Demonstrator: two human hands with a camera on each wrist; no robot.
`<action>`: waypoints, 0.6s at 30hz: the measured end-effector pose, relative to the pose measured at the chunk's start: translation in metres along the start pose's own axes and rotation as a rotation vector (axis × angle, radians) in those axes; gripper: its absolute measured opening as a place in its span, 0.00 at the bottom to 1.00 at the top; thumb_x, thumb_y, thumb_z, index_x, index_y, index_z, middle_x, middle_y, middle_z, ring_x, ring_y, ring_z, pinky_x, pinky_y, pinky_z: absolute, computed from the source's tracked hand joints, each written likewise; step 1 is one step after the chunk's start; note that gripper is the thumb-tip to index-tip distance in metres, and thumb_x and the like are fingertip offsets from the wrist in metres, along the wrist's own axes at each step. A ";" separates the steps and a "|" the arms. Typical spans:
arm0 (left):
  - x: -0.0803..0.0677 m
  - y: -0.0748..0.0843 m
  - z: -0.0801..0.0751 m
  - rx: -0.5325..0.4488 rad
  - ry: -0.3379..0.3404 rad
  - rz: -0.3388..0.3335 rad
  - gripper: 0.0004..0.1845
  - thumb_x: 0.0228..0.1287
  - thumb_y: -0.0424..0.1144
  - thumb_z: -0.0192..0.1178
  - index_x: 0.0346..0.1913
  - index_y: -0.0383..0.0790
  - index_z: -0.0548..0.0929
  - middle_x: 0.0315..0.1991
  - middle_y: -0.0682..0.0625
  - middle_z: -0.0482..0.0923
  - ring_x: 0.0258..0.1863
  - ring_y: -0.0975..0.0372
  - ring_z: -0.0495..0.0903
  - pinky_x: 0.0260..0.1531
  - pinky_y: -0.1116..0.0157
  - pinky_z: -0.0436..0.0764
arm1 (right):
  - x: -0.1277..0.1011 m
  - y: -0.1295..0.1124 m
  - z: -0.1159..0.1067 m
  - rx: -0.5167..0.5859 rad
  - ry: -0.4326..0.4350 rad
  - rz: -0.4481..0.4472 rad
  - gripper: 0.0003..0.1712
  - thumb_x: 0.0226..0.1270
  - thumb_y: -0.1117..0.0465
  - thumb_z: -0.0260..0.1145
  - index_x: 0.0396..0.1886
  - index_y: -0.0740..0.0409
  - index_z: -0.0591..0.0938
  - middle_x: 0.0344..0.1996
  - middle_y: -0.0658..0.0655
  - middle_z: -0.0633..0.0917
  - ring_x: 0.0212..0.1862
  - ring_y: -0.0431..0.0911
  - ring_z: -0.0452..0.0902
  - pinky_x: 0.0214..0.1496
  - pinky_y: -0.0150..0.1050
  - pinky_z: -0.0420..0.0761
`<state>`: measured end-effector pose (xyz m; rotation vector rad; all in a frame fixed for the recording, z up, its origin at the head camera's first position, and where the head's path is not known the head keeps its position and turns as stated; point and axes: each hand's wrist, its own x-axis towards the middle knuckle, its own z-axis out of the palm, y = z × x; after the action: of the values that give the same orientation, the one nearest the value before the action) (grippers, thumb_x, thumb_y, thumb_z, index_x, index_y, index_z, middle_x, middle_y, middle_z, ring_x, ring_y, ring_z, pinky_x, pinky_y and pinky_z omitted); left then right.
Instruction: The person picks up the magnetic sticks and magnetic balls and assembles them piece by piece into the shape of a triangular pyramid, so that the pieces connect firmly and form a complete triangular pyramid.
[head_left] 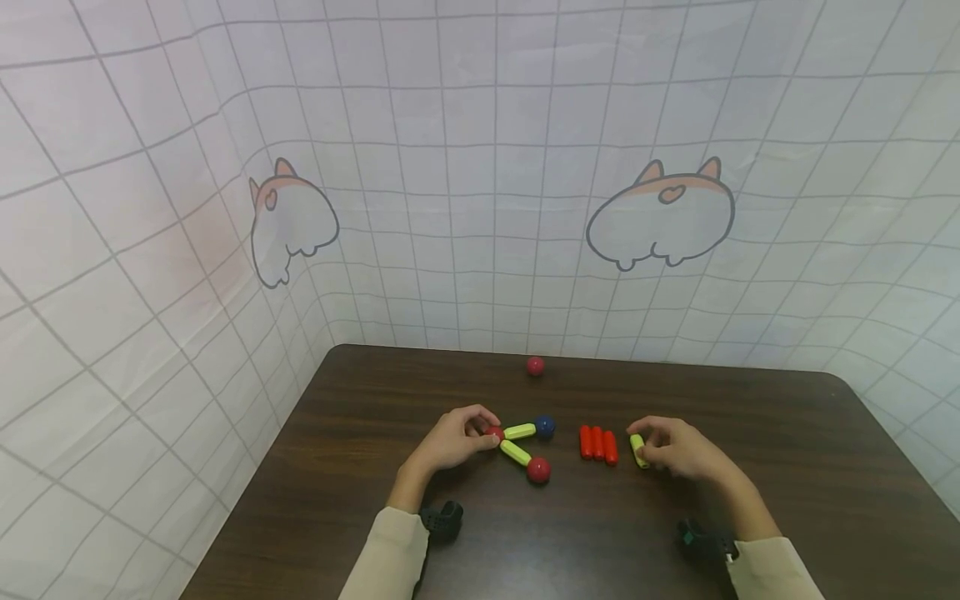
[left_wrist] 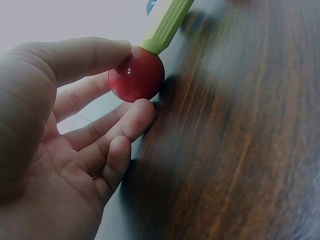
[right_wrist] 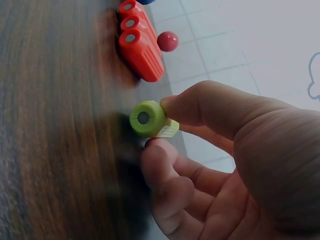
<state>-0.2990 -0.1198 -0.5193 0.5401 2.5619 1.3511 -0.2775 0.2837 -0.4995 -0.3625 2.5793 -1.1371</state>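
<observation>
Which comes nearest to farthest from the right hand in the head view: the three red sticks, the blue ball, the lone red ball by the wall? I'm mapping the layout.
1. The three red sticks, lying side by side just left of the right hand.
2. The blue ball, farther left, on the end of a green stick.
3. The lone red ball, alone at the table's far edge.

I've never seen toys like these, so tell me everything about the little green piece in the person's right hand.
The green rod is a short, ridged cylinder of what looks like plastic, lime green, with a small dark metal-looking disc set in its round end. The right hand pinches it between thumb and fingers, at or just over the dark wooden table, just right of three red rods.
</observation>
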 end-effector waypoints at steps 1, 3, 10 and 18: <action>0.000 0.000 0.000 0.000 0.000 -0.001 0.11 0.69 0.45 0.68 0.51 0.49 0.84 0.41 0.51 0.83 0.32 0.61 0.78 0.31 0.63 0.76 | 0.000 0.000 0.000 0.010 -0.001 0.007 0.22 0.68 0.67 0.64 0.61 0.61 0.79 0.29 0.54 0.81 0.25 0.45 0.73 0.23 0.37 0.73; 0.000 0.000 0.000 -0.001 0.000 -0.002 0.11 0.69 0.45 0.68 0.51 0.49 0.84 0.41 0.51 0.83 0.32 0.61 0.78 0.31 0.63 0.76 | -0.001 -0.001 -0.001 0.034 -0.009 0.010 0.22 0.67 0.68 0.64 0.61 0.62 0.78 0.29 0.55 0.81 0.25 0.45 0.74 0.24 0.37 0.74; 0.001 0.000 0.000 -0.004 0.001 0.000 0.11 0.68 0.45 0.68 0.50 0.49 0.85 0.41 0.51 0.83 0.32 0.61 0.78 0.31 0.63 0.76 | -0.004 0.000 -0.003 0.090 -0.029 -0.041 0.22 0.66 0.72 0.63 0.59 0.65 0.76 0.31 0.58 0.81 0.31 0.48 0.76 0.27 0.40 0.78; 0.000 -0.001 0.000 -0.010 -0.002 0.002 0.11 0.68 0.45 0.68 0.50 0.49 0.85 0.41 0.51 0.83 0.31 0.61 0.78 0.31 0.63 0.76 | -0.004 0.000 -0.004 0.076 -0.010 -0.084 0.21 0.66 0.71 0.66 0.57 0.65 0.75 0.32 0.59 0.82 0.28 0.46 0.75 0.25 0.37 0.77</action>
<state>-0.2997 -0.1203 -0.5195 0.5417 2.5525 1.3625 -0.2754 0.2876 -0.4963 -0.4612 2.5255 -1.2548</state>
